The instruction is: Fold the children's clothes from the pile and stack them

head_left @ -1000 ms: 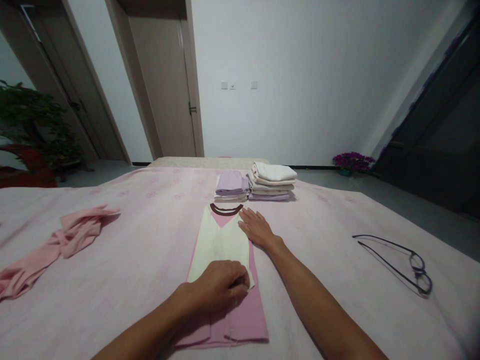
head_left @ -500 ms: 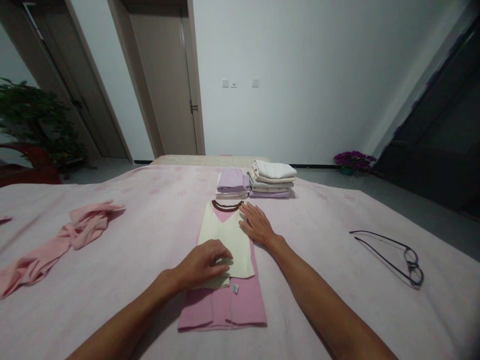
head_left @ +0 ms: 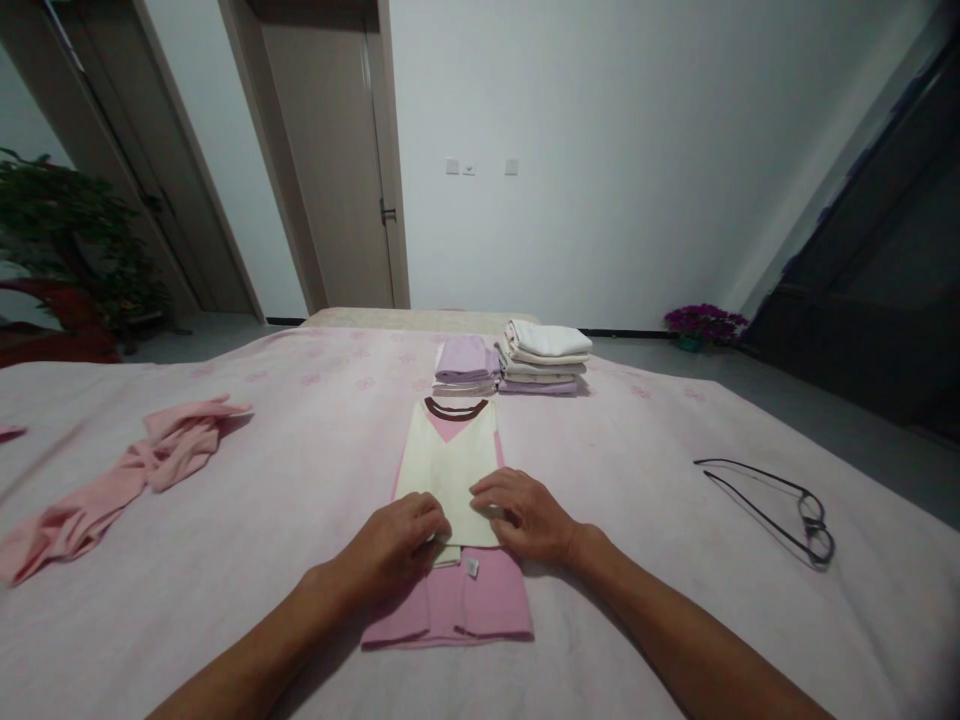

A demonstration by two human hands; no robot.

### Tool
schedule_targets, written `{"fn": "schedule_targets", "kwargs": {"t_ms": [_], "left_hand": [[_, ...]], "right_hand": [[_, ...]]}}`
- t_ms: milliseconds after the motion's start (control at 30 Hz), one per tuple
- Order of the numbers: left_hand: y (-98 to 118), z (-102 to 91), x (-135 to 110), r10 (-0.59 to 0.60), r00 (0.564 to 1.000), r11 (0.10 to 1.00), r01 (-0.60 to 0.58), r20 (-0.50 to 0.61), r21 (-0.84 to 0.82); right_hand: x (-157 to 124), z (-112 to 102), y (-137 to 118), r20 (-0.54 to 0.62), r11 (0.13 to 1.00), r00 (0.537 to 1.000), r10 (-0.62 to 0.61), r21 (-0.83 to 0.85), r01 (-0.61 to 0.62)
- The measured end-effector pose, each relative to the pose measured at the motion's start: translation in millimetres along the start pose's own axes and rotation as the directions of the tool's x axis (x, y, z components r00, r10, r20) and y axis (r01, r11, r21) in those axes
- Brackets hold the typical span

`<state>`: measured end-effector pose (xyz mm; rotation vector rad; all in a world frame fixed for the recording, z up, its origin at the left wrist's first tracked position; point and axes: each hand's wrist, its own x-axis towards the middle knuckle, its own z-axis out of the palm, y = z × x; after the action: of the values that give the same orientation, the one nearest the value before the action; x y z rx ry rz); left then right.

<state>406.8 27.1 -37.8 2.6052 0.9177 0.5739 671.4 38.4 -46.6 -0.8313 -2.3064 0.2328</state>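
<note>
A folded long-sleeved shirt (head_left: 442, 470) lies on the bed, its cream part on top, with a dark brown neckband at the far end and a pink body showing beneath. A small white tag shows on the pink part near the lower end. My left hand (head_left: 397, 540) rests at the left lower edge of the cream part, fingers loosely bent, the palm side hidden. Across from it, my right hand (head_left: 529, 515) lies on the right side of the cream cloth, fingers stretched and a little apart. Neither hand visibly grips cloth.
Beyond the shirt stand a short stack of folded lilac clothes (head_left: 465, 362) and a taller stack of folded white and cream clothes (head_left: 547, 360). A crumpled pink garment (head_left: 157, 455) lies to the left. Black-framed eyeglasses (head_left: 814, 525) rest on the pale pink bedsheet (head_left: 637, 450) at right.
My right hand has come down from the neckband's right end toward the lower part of the cream cloth. My left hand has shifted slightly left and down, its fingers closer to the cloth.
</note>
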Motion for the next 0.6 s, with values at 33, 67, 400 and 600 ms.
{"fn": "schedule_targets", "kwargs": {"t_ms": [33, 67, 400, 600], "left_hand": [[0.8, 0.3, 0.3, -0.002, 1.000, 1.000, 0.003, -0.011, 0.019], [1.5, 0.3, 0.6, -0.006, 1.000, 0.999, 0.006, -0.025, 0.033], [-4.5, -0.1, -1.4, 0.085, 0.991, 0.996, -0.080, -0.101, 0.049], [-2.7, -1.3, -0.2, 0.092, 0.993, 0.995, -0.090, -0.070, 0.031]], "right_hand": [[-2.0, 0.2, 0.6, -0.010, 1.000, 1.000, 0.006, 0.027, -0.006], [-3.2, 0.4, 1.8, -0.022, 0.998, 1.000, 0.015, 0.054, -0.014], [-2.6, 3.0, 7.0, -0.081, 0.994, 0.997, 0.021, 0.108, -0.012], [-5.1, 2.0, 3.8, -0.042, 0.997, 0.999, 0.009, 0.078, -0.005]]}}
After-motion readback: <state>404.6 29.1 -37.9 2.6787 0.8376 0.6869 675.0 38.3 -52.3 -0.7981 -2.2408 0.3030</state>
